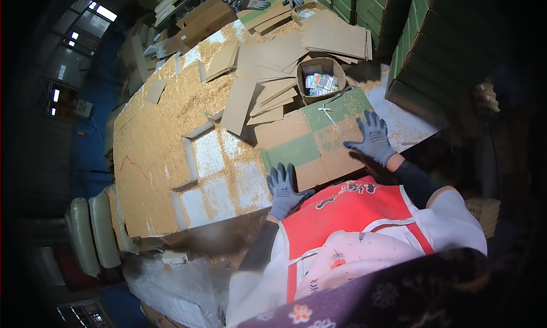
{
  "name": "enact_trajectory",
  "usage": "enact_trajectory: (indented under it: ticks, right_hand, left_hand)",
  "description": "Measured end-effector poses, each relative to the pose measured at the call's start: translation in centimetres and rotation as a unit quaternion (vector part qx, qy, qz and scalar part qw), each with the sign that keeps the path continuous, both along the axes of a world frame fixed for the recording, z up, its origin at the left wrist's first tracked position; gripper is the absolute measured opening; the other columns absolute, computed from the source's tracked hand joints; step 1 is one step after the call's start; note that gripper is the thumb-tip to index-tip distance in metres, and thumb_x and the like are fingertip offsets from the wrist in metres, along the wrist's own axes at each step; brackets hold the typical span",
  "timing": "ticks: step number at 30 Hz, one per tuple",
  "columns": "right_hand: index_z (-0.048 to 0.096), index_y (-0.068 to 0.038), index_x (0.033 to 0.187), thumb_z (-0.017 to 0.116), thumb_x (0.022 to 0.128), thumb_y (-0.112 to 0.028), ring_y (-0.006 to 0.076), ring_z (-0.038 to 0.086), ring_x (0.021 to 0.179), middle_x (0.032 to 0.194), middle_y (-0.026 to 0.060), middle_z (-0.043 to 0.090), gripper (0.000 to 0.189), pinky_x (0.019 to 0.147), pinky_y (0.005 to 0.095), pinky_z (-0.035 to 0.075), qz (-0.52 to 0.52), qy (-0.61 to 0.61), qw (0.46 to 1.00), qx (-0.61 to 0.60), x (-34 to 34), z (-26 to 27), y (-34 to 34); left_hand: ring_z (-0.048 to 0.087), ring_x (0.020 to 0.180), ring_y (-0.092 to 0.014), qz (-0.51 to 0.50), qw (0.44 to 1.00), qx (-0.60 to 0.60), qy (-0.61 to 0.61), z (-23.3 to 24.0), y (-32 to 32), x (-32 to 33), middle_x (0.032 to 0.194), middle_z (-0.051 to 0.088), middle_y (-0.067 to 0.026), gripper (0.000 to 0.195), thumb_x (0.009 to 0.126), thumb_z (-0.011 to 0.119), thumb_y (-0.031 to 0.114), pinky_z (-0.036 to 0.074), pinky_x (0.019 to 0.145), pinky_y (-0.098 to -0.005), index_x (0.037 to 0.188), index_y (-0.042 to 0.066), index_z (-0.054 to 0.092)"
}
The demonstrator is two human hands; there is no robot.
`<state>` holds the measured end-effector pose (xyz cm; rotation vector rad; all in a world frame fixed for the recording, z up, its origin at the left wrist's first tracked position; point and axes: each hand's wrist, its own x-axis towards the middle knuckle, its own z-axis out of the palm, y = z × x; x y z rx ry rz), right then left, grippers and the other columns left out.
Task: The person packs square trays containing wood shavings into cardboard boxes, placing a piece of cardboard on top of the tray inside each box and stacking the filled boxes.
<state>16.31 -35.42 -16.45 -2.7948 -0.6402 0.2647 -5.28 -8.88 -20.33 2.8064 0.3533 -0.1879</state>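
A cardboard box (292,150) with green and brown panels lies right in front of me, its top flaps folded down. A small white piece (324,109), perhaps a tie or strip, lies on its far green part. My left hand (283,193), in a grey glove with dark fingertips, rests at the box's near left edge with fingers spread. My right hand (372,141), gloved alike, is spread at the box's right edge. Neither hand grips anything. Just beyond the box stands an open carton (304,91) holding several printed packets (322,83).
Loose tan grains (149,144) cover much of the table, around upright pale strips (191,159). Flat cardboard sheets (273,52) are strewn beyond the box. Stacked green boxes (412,42) rise at right. Across the table are another person's gloved hands (258,4). Filled sacks (104,229) stand at left.
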Motion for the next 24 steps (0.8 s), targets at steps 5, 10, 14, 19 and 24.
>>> enact_trajectory:
  ticks: [5, 10, 14, 19, 24]
  right_hand:
    - [0.063, -0.011, 0.085, 0.071, 0.074, -0.029, 0.0358, 0.036, 0.133, 0.141, 0.0142, 0.045, 0.022, 0.109, 0.0498, 0.025, -0.005, -0.103, 0.986, 0.130, 1.2, -5.5, -4.4]
    - [0.066, -0.006, 0.085, 0.061, 0.080, -0.022, 0.0360, 0.062, 0.096, 0.108, 0.0142, 0.067, 0.018, 0.082, 0.0469, 0.051, -0.323, -0.143, 0.932, -0.086, 3.0, -9.0, -24.5]
    - [0.062, -0.011, 0.118, 0.071, 0.075, -0.038, 0.0357, 0.059, 0.112, 0.118, 0.0197, 0.061, 0.051, 0.092, 0.0469, 0.049, -0.366, 0.171, 0.857, -0.320, -2.2, -8.1, -36.6]
    - [0.038, 0.002, 0.142, 0.059, 0.094, -0.038, 0.0323, 0.049, 0.126, 0.138, 0.0213, 0.050, 0.067, 0.106, 0.0406, 0.038, -0.272, -0.120, 0.936, 0.187, 4.1, -6.0, -22.4]
    - [0.019, 0.003, 0.151, 0.058, 0.097, -0.024, 0.0176, 0.046, 0.121, 0.140, 0.0085, 0.042, 0.072, 0.104, 0.0271, 0.033, -0.003, -0.009, 0.780, 0.626, 5.9, 3.6, 6.0]
  left_hand:
    - [0.017, 0.142, -0.045, -0.069, 0.987, 0.118, 0.080, 1.4, -0.3, 0.5, 0.154, 0.022, -0.0205, 0.109, 0.068, 0.071, 0.063, 0.011, 0.113, -0.0593, 0.152, 0.015, 0.020]
    - [0.031, 0.134, -0.043, -0.069, 0.989, 0.120, 0.050, 1.6, 0.2, -0.2, 0.149, 0.032, -0.0224, 0.101, 0.070, 0.072, 0.058, 0.024, 0.110, -0.0541, 0.149, 0.015, 0.027]
    - [0.048, 0.119, -0.040, -0.151, 0.976, 0.155, -0.034, 5.9, 2.0, -0.1, 0.131, 0.049, -0.0236, 0.080, 0.079, 0.068, 0.039, 0.039, 0.098, -0.0494, 0.146, 0.013, 0.032]
    - [0.062, 0.091, -0.034, -0.103, 0.994, -0.032, 0.003, 23.5, 2.4, 0.1, 0.109, 0.062, -0.0184, 0.066, 0.085, 0.061, 0.024, 0.050, 0.076, -0.0401, 0.145, 0.009, 0.036]
    - [0.053, 0.117, -0.037, -0.179, 0.970, -0.165, 0.021, 23.1, 1.8, 0.6, 0.130, 0.052, -0.0232, 0.062, 0.095, 0.054, 0.035, 0.045, 0.094, -0.0379, 0.146, 0.007, 0.033]
